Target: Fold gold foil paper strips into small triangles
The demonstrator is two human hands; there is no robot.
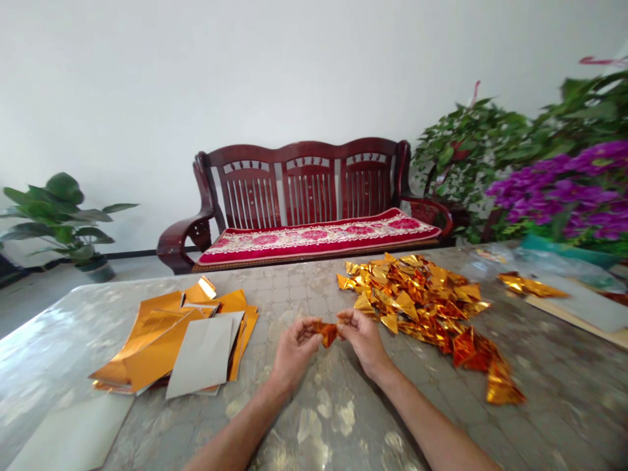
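Orange-gold folded foil piece (327, 333) lay crosswise between bare left hand (294, 353) and bare right hand (362, 339), long axis side to side, pinched in both hands' fingers, near a gold foil triangle heap (417, 301).

We pinch a small folded bit of shiny gold foil (328, 333) in the air between our left grip (296, 351) and our right grip (360, 337).

A home sitting room: a dark wooden bench (301, 190) with a red floral cushion (318, 237) stands against a white wall, flanked by potted plants (53, 219) and purple flowers (564, 190).
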